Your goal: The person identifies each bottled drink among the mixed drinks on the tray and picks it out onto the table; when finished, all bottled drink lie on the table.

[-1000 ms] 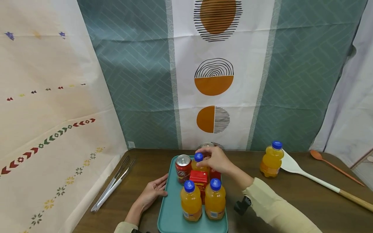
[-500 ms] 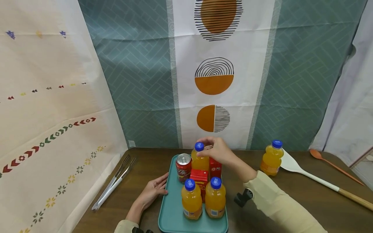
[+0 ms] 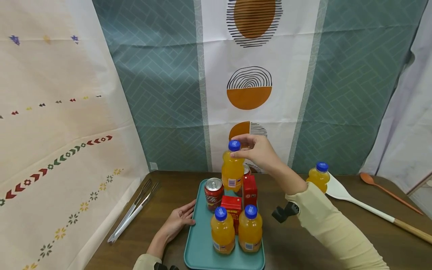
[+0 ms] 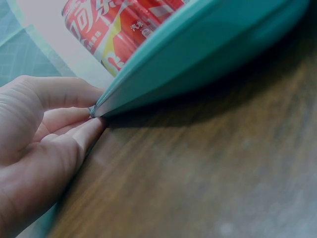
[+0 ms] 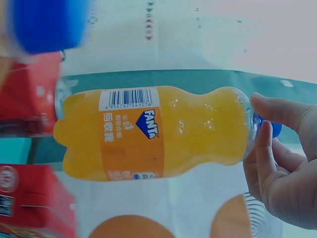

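My right hand [image 3: 262, 153] pinches an orange Fanta bottle [image 3: 233, 170] at the neck, just under its blue cap, and holds it upright above the back of a teal tray [image 3: 200, 243]. In the right wrist view the bottle's label [image 5: 131, 134] faces the camera. At the tray's left rim my left hand [image 3: 179, 224] pinches the edge between thumb and fingers. On the tray stand two more orange soda bottles, one front left [image 3: 222, 233] and one front right [image 3: 250, 231], a red cola can [image 3: 213, 195] and a red drink carton [image 3: 232, 203].
A second red carton [image 3: 250, 190] and another can [image 3: 247, 170] stand at the tray's back right. Metal tongs [image 3: 131, 215] lie to the left. An orange soda bottle [image 3: 317, 180], a white spatula [image 3: 339, 191] and an orange spoon [image 3: 368, 180] are on the table's right side.
My right hand has lifted the Fanta bottle from between the can and the cartons, up above the tray. My left hand stays at the tray's rim.
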Motion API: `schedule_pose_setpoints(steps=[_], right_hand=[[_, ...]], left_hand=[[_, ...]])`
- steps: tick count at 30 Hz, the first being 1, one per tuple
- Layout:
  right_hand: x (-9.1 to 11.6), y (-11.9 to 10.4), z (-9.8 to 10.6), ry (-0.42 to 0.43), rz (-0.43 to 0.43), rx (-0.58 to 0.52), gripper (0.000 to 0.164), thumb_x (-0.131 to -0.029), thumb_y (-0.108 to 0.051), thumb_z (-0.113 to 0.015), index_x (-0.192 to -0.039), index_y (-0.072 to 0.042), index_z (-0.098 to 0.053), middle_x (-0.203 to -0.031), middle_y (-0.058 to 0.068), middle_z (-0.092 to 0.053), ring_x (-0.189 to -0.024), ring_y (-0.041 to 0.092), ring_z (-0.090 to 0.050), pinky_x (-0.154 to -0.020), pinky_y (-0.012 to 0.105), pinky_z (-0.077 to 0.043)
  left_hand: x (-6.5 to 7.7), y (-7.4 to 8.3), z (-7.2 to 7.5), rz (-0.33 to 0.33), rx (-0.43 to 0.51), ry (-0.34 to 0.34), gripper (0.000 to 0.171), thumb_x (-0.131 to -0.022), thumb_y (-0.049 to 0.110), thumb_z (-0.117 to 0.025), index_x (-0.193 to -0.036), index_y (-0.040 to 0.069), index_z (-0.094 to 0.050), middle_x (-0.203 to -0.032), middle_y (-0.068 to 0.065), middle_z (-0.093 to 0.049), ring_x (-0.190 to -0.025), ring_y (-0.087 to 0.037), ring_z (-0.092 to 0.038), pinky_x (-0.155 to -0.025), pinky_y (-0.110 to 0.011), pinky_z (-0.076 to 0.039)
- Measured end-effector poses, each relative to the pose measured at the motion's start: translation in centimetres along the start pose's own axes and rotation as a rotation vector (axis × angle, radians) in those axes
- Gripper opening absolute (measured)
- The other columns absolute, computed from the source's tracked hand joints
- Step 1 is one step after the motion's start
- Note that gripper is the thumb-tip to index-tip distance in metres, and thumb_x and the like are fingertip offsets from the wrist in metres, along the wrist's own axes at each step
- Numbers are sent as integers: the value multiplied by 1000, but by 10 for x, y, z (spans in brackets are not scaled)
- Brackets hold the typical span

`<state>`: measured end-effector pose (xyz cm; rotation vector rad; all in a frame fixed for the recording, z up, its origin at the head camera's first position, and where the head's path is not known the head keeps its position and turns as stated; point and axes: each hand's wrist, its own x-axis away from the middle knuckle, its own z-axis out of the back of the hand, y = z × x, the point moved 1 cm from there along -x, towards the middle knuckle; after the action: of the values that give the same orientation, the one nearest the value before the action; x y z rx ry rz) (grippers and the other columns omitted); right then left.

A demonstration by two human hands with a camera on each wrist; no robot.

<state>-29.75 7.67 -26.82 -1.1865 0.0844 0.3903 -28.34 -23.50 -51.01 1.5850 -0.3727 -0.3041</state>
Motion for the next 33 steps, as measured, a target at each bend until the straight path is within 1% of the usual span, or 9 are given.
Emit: schedule_pose_setpoints(steps=[3,6,11,16,18,22,25,33], right_hand=[[-2,-9,7,28,1,2,41,-84,-20,-76,-122,-9,-64,-113,12,-67,-100,25,-63,-87,31,-58],[-1,-14,15,61,-9,-10,43,-85,-20,-75,-125,-8,-62,-118,12,-66,-104,26,-64,-88,32,-58],[4,-18,28,97,-37,-26,47,-86,-21,-74,-128,-8,-60,-127,12,-65,-111,26,-63,-96,38,-56],[15,-21,45,139,-62,-26,49,-87,-25,-74,-130,-8,-59,-130,14,-63,-117,28,-60,-106,44,-49],[19,-21,52,159,-61,-18,51,-86,-28,-74,-130,-8,-59,-131,14,-63,-119,28,-60,-107,45,-48],[27,-19,64,198,-65,-9,52,-86,-33,-74,-130,-9,-59,-132,12,-62,-124,26,-59,-109,45,-46],[33,-14,71,215,-91,6,53,-86,-33,-74,-131,-9,-58,-133,12,-61,-126,26,-57,-111,45,-45],[47,6,84,222,-168,45,62,-84,-40,-74,-135,-10,-55,-138,16,-57,-132,31,-51,-114,56,-38]], left_hand=[[-1,0,0,-3,-2,-1,81,-84,-9,-62,-152,-10,-17,-160,-27,-15,-148,-38,-14,-107,-16,-42],[-1,0,0,-5,-1,1,81,-84,-10,-62,-151,-10,-17,-159,-28,-15,-148,-39,-14,-106,-16,-42],[-1,0,0,3,-5,9,81,-84,-8,-63,-152,-9,-18,-160,-27,-15,-148,-38,-15,-106,-16,-43],[0,0,0,4,-2,6,81,-84,-9,-63,-152,-9,-18,-160,-27,-15,-148,-39,-14,-106,-17,-43],[0,1,0,4,0,2,82,-84,-9,-62,-152,-9,-17,-160,-28,-14,-148,-39,-14,-106,-17,-43],[0,1,-1,5,2,1,82,-83,-10,-62,-151,-10,-17,-159,-28,-14,-148,-39,-13,-106,-16,-43],[-1,1,-2,6,1,2,82,-83,-10,-62,-151,-10,-17,-159,-28,-14,-148,-39,-13,-106,-15,-43],[0,2,-3,4,8,4,82,-82,-11,-62,-151,-11,-17,-159,-29,-14,-147,-38,-13,-104,-15,-44]])
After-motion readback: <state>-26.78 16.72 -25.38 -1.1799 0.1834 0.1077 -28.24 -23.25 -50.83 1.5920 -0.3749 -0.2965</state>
